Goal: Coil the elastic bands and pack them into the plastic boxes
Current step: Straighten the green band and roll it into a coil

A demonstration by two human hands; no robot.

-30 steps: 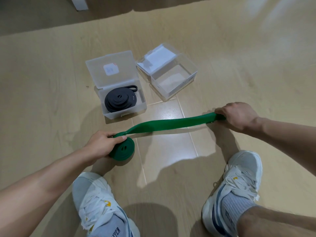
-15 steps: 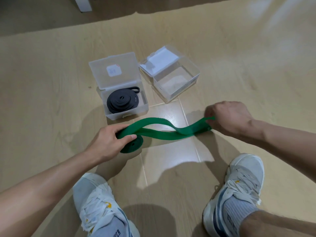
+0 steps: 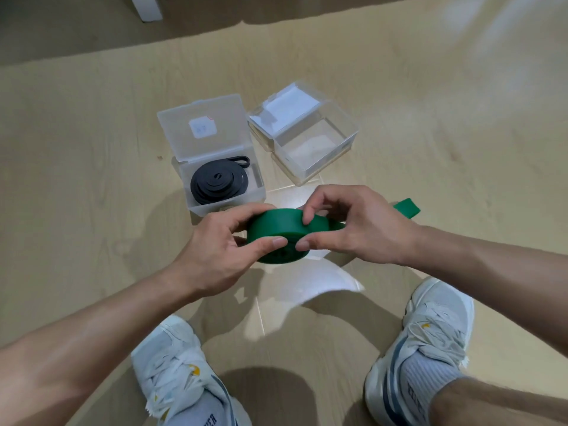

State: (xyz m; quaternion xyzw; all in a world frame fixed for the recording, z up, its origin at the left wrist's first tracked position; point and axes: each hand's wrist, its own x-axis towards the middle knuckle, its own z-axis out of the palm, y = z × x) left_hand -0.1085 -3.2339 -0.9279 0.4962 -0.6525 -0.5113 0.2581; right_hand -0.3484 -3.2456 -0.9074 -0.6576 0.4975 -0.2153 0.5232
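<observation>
Green elastic band (image 3: 278,224), wound for most of its length into a thick flat coil, held above the floor (image 3: 92,210) between both hands, in front of the two boxes. Loose tail running from the coil to the right, passing behind the right hand and showing again as a short green end past the wrist. Left hand (image 3: 215,250) gripping the coil from the left, thumb laid across its near face, fingers curled round the far rim. Right hand (image 3: 353,229) pinching the coil from the right, thumb tip on the near face almost meeting the left thumb, index finger pressed on the outer wrap at the top edge, remaining fingers curled above the tail.

Just beyond the hands, to the left: clear plastic box (image 3: 258,192) with hinged lid standing open and tilted back, small pale label on the lid. Inside, black elastic band (image 3: 218,182) lying coiled flat on the bottom, one looped end sticking out toward the back right corner. Right beside it, second clear plastic box (image 3: 350,139), turned at an angle, open, nothing visible inside, lid folded back with a white sheet on it.

Near the bottom edge, two white sneakers, left sneaker (image 3: 172,373) and right sneaker (image 3: 430,342), with pale socks, standing on the beige tiled floor either side of a bright reflection.
</observation>
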